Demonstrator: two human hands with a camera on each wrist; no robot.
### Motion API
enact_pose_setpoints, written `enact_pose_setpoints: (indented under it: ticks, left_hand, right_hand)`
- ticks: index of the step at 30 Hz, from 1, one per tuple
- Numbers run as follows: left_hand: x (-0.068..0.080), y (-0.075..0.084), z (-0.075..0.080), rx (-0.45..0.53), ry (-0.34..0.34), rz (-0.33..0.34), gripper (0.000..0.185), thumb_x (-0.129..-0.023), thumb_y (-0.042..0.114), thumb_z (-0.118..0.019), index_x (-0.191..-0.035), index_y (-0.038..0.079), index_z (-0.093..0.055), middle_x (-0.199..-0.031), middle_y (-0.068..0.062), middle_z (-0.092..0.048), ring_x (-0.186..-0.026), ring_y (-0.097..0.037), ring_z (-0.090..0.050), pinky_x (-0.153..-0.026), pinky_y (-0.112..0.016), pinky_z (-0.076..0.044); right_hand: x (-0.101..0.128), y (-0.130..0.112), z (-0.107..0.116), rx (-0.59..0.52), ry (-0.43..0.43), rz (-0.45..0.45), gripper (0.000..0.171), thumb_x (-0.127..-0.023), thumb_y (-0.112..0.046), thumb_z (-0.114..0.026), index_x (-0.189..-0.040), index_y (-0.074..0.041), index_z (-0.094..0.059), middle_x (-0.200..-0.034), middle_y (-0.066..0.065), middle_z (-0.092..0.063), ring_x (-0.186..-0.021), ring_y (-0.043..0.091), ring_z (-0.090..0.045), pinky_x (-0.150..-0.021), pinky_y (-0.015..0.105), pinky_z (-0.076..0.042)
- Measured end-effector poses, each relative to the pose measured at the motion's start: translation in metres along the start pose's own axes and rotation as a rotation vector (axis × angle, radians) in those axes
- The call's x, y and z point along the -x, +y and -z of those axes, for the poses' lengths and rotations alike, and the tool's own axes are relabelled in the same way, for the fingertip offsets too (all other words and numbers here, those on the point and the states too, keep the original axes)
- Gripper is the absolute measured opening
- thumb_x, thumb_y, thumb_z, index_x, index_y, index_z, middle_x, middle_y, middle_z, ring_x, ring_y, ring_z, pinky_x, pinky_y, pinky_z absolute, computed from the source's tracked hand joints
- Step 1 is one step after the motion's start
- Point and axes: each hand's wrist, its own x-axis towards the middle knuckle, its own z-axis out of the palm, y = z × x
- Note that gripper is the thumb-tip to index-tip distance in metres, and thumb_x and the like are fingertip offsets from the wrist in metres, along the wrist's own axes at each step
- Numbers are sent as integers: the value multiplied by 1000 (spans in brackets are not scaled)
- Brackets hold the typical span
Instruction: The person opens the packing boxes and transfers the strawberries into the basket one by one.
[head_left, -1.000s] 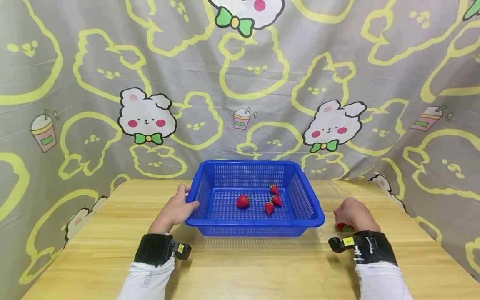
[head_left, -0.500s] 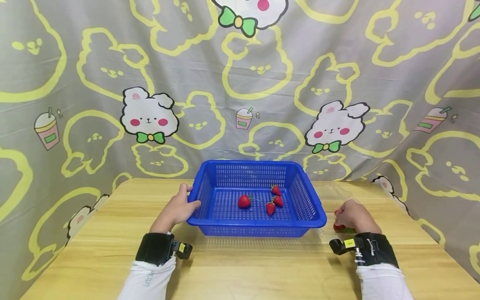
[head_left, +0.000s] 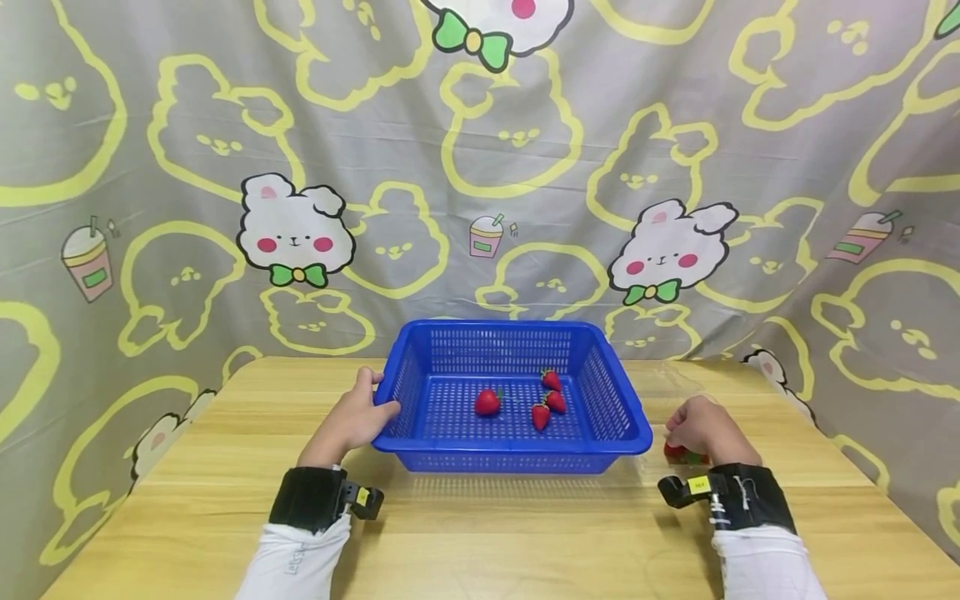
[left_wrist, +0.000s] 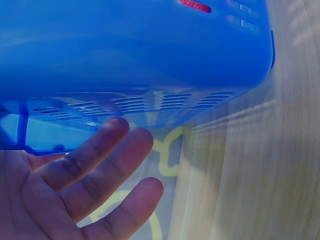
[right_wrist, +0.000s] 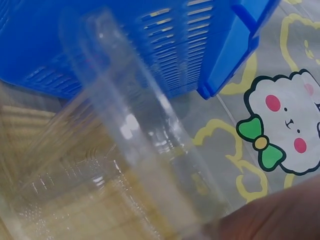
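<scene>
A blue plastic basket (head_left: pixel 517 446) stands mid-table with several red strawberries (head_left: pixel 487 402) on its floor. My left hand (head_left: pixel 358 417) grips its left rim, thumb inside and fingers outside; in the left wrist view those fingers (left_wrist: pixel 110 175) lie along the outer wall. To the basket's right, my right hand (head_left: pixel 705 429) is lowered at a clear plastic box (right_wrist: pixel 145 135), its curled fingertips on a red strawberry (head_left: pixel 672 452). A bit of green shows beside that fruit under the hand. The palm hides the rest of the box's contents, and the right wrist view shows only the hand's edge.
Both the basket and the clear box are on a light wooden table (head_left: pixel 480 533). Behind the table hangs a grey curtain (head_left: pixel 420 150) with cartoon prints, close to the basket's far side. The clear box sits close beside the basket's right wall.
The right fingertips have shifted slightly, and the red that showed at them earlier now shows lower, just beneath them. The left hand, the basket and the strawberries in it stay put.
</scene>
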Motion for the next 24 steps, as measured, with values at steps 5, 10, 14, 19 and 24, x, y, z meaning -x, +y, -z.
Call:
enact_pose_setpoints:
  ticks: [5,10,14,19,24]
  left_hand:
    - [1,-1,0,-3,-13,22,49,-94,19,-51,-133,-1,-28,-125,-35,-51,-103,-43,-60,-85,-56,-50]
    - [1,0,0,1,-10,15,48,-95,19,-51,-133,-1,-29,-125,-35,-52,-103,-43,-60,-85,-56,-51]
    - [1,1,0,-7,-11,23,49,-95,19,-51,-133,0,-28,-126,-35,-51,-105,-43,-59,-86,-57,-49]
    - [1,0,0,-9,-10,20,49,-95,18,-51,-134,-1,-28,-127,-36,-50,-106,-44,-59,-87,-58,-49]
    - [-1,-2,0,-12,-4,12,49,-95,19,-51,-134,-1,-28,-126,-35,-51,-105,-43,-60,-87,-57,-49]
  right_hand:
    - [2,-2,0,-23,-11,7,11,-79,-2,-71,-89,3,-69,-77,9,-65,-70,25,-59,-62,40,-50]
    - [3,-5,3,-22,13,19,14,-80,-3,-70,-91,5,-69,-79,11,-66,-69,25,-61,-62,41,-52]
    - [3,-6,4,-35,20,15,15,-81,-3,-69,-93,5,-68,-80,12,-66,-69,24,-61,-61,39,-52]
    - [5,-7,5,-47,32,19,17,-82,-3,-67,-96,7,-67,-81,13,-66,-70,25,-61,-60,39,-53]
    - [6,-10,8,-51,42,33,18,-83,-3,-65,-98,8,-66,-82,13,-67,-71,25,-61,-61,39,-53]
